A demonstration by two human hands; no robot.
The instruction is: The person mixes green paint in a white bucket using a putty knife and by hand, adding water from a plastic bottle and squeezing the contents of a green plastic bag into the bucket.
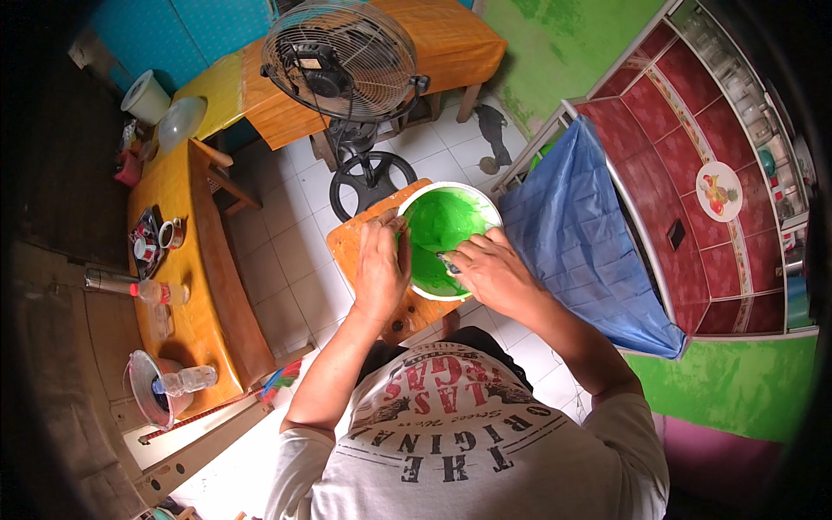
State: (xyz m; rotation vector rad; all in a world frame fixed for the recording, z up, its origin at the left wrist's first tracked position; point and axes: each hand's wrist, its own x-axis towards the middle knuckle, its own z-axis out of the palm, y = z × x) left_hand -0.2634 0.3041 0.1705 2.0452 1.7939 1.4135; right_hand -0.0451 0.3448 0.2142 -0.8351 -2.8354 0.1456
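A white bucket (447, 195) with bright green, paint-like stuff inside sits on a small orange wooden stool (355, 234), straight below me. My left hand (381, 264) grips the bucket's left rim, fingers curled over it. My right hand (487, 269) reaches into the right side of the bucket, closed on a small dark tool (448, 263) whose lower part I cannot make out against the green.
A standing fan (342, 65) is ahead, by orange-covered tables (459, 48). Along the left, a table (230, 338) holds bottles (160, 293), a mug (171, 234) and a pail (147, 399). To the right are a blue sheet (572, 251) and a red-tiled counter (650, 173).
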